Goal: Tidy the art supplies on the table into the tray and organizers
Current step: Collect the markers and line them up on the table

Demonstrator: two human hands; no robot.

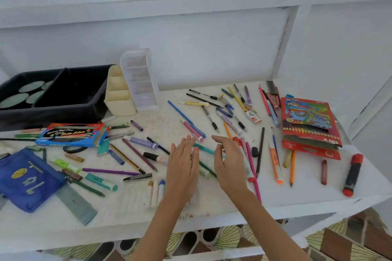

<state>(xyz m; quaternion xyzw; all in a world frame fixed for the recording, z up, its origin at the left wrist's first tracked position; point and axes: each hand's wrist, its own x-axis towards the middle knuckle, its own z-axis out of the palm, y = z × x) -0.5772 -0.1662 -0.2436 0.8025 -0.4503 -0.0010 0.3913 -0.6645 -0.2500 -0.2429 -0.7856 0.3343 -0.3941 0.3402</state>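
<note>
Both forearms enter from the near edge and meet over the middle of the surface [212,201]. Left hand [182,165] lies palm down, fingers [186,144] straight and together, holding nothing. Right hand [228,161] is loosely spread, thumb apart from the fingers, also empty; whether either hand touches what lies beneath cannot be told.

Between and partly under the two hands lies a teal pen [203,148]. Its long axis runs from far left to near right, crossing the gap between the hands. Both sets of fingertips are just beside it, the left hand nearer its far-left end. A green pencil [207,169] lies roughly parallel to it, on the near side between the wrists. Just beyond the left fingertips sits a pink marker [193,131], beside a blue pencil [184,116], both slanting from far left to near right.

Outward, loose pens and pencils cover the surface on every side. A red pencil box [307,125] is at the right; a blue paint box [72,134] and a blue pouch [27,178] at the left.

Destinations stand far left, well apart from the hands: black tray [63,110], cream organizer [119,99] and clear organizer [140,82]. No pen or pencil can be seen in any of them. Judged from this layout, a pinch across the teal pen's axis, then a carry far left, suits the left hand better.
</note>
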